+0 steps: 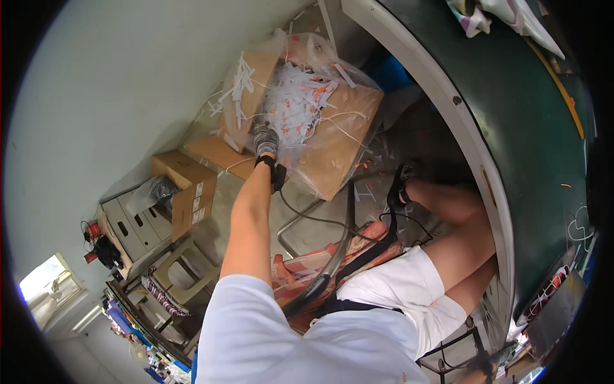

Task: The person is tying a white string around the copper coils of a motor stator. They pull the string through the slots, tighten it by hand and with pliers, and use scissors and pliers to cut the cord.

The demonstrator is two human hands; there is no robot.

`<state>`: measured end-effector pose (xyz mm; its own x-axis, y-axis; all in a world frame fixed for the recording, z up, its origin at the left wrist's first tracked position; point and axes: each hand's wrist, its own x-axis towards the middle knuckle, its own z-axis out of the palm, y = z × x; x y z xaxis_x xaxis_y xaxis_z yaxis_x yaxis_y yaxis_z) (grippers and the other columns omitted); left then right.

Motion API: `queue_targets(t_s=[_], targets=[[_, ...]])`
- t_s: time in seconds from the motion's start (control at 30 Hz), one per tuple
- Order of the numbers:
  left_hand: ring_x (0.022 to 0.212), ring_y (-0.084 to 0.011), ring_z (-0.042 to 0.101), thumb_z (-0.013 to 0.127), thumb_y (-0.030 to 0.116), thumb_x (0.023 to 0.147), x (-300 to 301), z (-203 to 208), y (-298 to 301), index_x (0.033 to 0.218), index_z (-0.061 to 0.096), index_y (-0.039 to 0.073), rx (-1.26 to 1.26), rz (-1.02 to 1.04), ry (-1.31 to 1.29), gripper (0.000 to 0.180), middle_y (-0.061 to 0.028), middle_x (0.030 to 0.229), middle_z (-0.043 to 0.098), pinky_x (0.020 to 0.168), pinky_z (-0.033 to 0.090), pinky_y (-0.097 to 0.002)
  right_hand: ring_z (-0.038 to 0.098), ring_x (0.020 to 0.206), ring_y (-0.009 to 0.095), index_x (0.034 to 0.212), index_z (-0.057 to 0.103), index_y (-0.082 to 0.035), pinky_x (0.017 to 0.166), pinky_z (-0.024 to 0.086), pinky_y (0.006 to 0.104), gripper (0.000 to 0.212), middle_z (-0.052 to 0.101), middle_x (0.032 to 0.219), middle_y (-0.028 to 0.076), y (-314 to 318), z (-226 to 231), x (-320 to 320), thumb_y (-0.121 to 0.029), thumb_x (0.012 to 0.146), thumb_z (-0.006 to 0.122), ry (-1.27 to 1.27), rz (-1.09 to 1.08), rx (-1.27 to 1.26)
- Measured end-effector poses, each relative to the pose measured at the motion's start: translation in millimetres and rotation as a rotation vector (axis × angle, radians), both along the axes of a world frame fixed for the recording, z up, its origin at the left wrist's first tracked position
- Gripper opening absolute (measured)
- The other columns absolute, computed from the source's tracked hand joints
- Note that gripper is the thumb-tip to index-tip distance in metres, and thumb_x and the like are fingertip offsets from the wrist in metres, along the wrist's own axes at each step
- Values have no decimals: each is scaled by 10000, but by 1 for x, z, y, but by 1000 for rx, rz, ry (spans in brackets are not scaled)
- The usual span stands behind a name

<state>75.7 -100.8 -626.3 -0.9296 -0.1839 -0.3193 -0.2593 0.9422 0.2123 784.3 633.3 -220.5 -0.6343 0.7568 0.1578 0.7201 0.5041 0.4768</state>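
Note:
My left hand (265, 139), in a grey glove with a black band at the wrist, reaches far out to the near left edge of an opened cardboard box (336, 157). The box is lined with a clear plastic bag (294, 152) holding a heap of white strips with orange bits (297, 102). My left fingers are bunched against the bag's edge, too small and blurred to show whether they grip it. What seems to be my right forearm (476, 376), with a dark band, shows blurred at the lower right edge; its fingers cannot be made out.
A green-topped table (537, 160) with a pale curved edge stands at the right. Another cardboard box (185, 185), a grey drawer cabinet (134, 221) and a chair (182, 272) are at the left. Before me are a chair with patterned red cloth (300, 265) and a dark cable (313, 217).

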Motion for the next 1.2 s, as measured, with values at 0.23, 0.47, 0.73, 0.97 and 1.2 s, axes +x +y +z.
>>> queue_targets(t_s=[0.23, 0.47, 0.73, 0.97, 1.2], targets=[[1124, -299, 496, 446, 363, 794, -35, -157, -164, 1162, 539, 78, -364, 116, -72, 475, -178, 1199, 529, 912, 420, -353, 543, 964, 359, 1295, 397, -58, 846, 433, 396, 522, 550, 1095, 236, 5, -53, -33, -120, 795, 533, 45, 14, -137], [1073, -284, 545, 476, 203, 815, -23, -162, -200, 1026, 615, 69, -161, -278, -135, 286, -152, 1123, 586, 866, 438, -411, 538, 968, 368, 1282, 412, -56, 847, 429, 406, 504, 553, 1087, 240, -7, -51, -35, -129, 799, 535, 63, -11, -121], [993, -366, 546, 554, 182, 753, 47, 23, -16, 1008, 605, 15, -195, -207, 46, 309, -215, 1108, 561, 834, 437, -424, 532, 973, 379, 1267, 429, -54, 849, 424, 417, 484, 556, 1079, 244, -21, -48, -40, -139, 804, 538, 76, -33, -88], [785, -148, 563, 596, 104, 804, 33, 82, -14, 1019, 602, 67, 726, -204, 236, 218, -41, 880, 610, 650, 452, -297, 527, 977, 388, 1254, 444, -52, 850, 420, 428, 467, 558, 1071, 247, -60, -44, -12, -148, 808, 540, 337, -138, -125], [795, -151, 565, 594, 128, 826, 1, 171, -25, 1067, 572, 94, 832, -6, 211, 244, -32, 910, 606, 624, 458, -291, 507, 1016, 354, 1148, 487, -68, 896, 399, 407, 455, 537, 1081, 235, -97, -2, -101, -355, 810, 588, 552, -460, -97]])
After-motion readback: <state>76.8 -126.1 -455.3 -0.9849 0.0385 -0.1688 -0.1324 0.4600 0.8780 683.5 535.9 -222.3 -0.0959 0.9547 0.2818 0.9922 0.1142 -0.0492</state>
